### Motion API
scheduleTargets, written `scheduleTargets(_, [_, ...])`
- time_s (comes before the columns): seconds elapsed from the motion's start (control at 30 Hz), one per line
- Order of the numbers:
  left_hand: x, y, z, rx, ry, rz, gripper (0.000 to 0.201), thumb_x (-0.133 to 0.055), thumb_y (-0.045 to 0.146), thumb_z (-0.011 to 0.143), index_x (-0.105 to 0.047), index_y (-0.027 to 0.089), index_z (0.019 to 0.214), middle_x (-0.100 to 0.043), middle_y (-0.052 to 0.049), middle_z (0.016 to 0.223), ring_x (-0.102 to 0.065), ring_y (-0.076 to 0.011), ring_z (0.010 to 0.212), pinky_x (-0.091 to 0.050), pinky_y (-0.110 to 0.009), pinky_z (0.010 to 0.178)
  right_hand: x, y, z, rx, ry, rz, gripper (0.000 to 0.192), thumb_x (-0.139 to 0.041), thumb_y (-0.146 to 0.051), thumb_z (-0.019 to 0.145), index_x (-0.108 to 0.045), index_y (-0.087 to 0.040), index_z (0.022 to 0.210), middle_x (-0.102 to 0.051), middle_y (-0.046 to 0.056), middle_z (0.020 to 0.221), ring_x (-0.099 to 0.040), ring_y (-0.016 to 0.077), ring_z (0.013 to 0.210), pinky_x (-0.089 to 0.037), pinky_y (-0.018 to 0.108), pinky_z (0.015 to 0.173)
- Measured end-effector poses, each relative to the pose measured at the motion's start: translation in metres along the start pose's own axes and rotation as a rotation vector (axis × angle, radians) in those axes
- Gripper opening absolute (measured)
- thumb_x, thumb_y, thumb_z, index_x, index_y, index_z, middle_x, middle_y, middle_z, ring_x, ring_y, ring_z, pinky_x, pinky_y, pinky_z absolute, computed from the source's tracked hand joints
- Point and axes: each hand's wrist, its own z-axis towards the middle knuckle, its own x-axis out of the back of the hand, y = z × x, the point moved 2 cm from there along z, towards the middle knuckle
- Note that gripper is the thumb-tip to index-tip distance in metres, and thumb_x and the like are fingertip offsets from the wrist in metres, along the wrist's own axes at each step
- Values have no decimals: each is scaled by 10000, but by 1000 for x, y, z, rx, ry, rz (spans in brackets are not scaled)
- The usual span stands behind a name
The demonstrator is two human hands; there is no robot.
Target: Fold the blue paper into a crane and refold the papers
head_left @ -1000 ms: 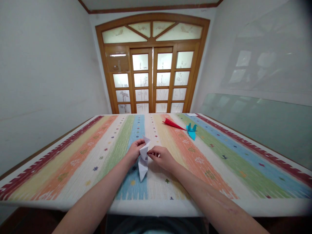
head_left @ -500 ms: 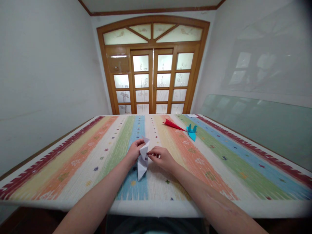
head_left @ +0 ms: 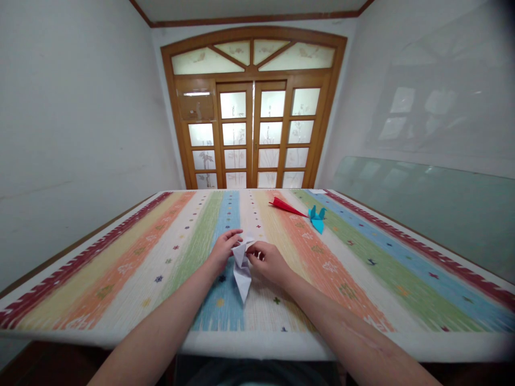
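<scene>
A folded white piece of paper (head_left: 242, 272), creased into pointed flaps, is between my hands near the front of the table. Its long tip points down toward me. My left hand (head_left: 223, 249) is at the paper's upper left edge, loosely curled around it with the index finger stretched out. From the other side, my right hand (head_left: 266, 259) pinches the upper right part between thumb and fingertips, the remaining fingers curled in. Part of the paper's upper end is blurred.
A striped, patterned cloth (head_left: 169, 268) covers the table. Farther back on the right lie a long, narrow red folded paper (head_left: 286, 206) and a blue folded paper figure (head_left: 317, 220), their ends close together. A small white paper (head_left: 317, 191) is at the far edge.
The white paper has turned, its lower tip swinging right and its top dropping toward my right hand. My left fingers have loosened and stretched out; my right hand has shifted slightly right.
</scene>
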Motion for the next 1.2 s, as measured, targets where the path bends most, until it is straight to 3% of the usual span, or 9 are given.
scheduleTargets(0.27, [-12, 11, -10, -107, -108, 207, 522, -528, 578, 868, -568, 213, 1238, -612, -60, 987, -596, -179, 844, -481, -281, 705, 4, 15, 2, -158, 120, -16, 146, -536, -158, 842, -680, -174, 863, -706, 43, 812, -613, 155, 695, -438, 252, 644])
scheduleTargets(0.47, [-15, 8, -14, -275, -181, 443, 699, -728, 421, 768, -462, 222, 1383, -600, -84, 1156, -566, -205, 930, -451, -317, 824, 4, 12, 2, -160, 105, -20, 117, -566, -201, 841, -679, -184, 865, -704, 37, 810, -606, 162, 695, -436, 261, 659])
scheduleTargets(0.57, [-15, 6, -14, -250, -193, 360, 648, -720, 368, 779, -486, 208, 1362, -627, -73, 1107, -577, -207, 929, -440, -320, 850, 3, 11, 2, -144, 69, 16, 118, -561, -195, 838, -677, -182, 857, -699, 32, 811, -599, 163, 700, -433, 259, 656])
scheduleTargets(0.8, [-18, 4, -13, -44, -287, -43, 550, -738, 318, 753, -571, 187, 1260, -650, -88, 1144, -625, -211, 914, -445, -296, 812, 1, 8, 3, -142, 29, 150, 150, -531, -221, 869, -673, -177, 867, -685, 26, 828, -587, 160, 725, -437, 260, 679])
scheduleTargets(1.07, [-19, 4, -13, -76, -253, -37, 498, -747, 307, 751, -619, 177, 1214, -656, -99, 1170, -617, -228, 992, -430, -306, 877, -1, 9, 2, -144, 18, 159, 133, -539, -232, 863, -658, -173, 854, -662, 19, 802, -564, 153, 698, -421, 253, 652])
scheduleTargets(1.2, [-19, 4, -10, -61, -240, -63, 464, -739, 388, 769, -638, 172, 1167, -675, -91, 1093, -631, -202, 907, -441, -289, 817, -1, 15, 3, -163, 32, 163, 150, -545, -269, 871, -656, -175, 838, -664, 22, 802, -570, 158, 714, -427, 261, 672])
